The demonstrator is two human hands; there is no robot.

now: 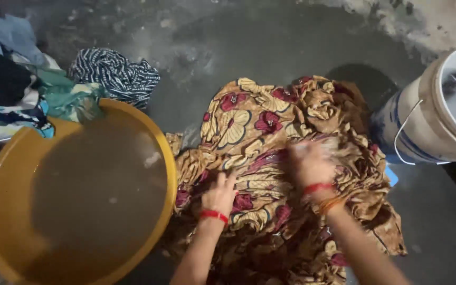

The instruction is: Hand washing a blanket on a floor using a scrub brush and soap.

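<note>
Both arms come up from the bottom of the frame and reach over a big flowered cloth (pixel 270 174) that lies spread on the wet grey floor (pixel 270 47) in the middle. The left hand (pixel 219 194) lies flat on the cloth with its fingers stretched out, pressing down and not gripping. It has a red band at the wrist. The right hand (pixel 310 162) is a bit higher and to the right, also on the cloth. It is blurred, so I cannot tell if it is clenched or loose. Its wrist has red and orange bands. On the lower left sits a wide yellow tub (pixel 6 174) full of cloudy brown water, just beside the cloth's edge. Behind the tub, in the upper left, is a heap of clothes (pixel 11 79) with a striped one (pixel 114 74) lying at its right side. At the right edge stands a white bucket (pixel 423 121) with a wire handle and soapy water inside, close to the cloth.
</note>
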